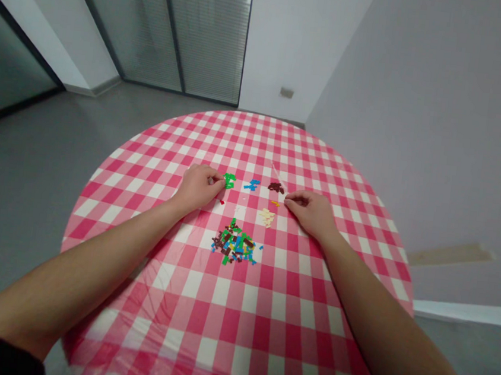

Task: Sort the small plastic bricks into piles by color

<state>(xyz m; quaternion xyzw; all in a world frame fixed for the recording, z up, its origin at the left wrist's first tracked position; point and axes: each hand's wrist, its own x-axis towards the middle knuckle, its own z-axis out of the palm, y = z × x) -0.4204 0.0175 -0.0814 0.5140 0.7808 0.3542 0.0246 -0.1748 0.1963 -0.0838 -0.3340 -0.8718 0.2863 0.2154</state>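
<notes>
A mixed heap of small coloured bricks (pixel 235 245) lies on the red-and-white checked tablecloth (pixel 236 323). Beyond it sit sorted little groups: green bricks (pixel 230 180), blue bricks (pixel 252 184), dark brown bricks (pixel 275 186), cream bricks (pixel 267 217) and a single orange piece (pixel 275 203). My left hand (pixel 199 187) rests on the cloth with its fingers curled, the fingertips touching the green group. My right hand (pixel 311 210) is pinched shut beside the brown group; what it holds is too small to make out.
The round table's far edge (pixel 258 117) curves close to a white wall on the right. Grey floor and glass doors with blinds (pixel 191 26) lie beyond on the left. A tiny red piece (pixel 221 202) sits by my left hand.
</notes>
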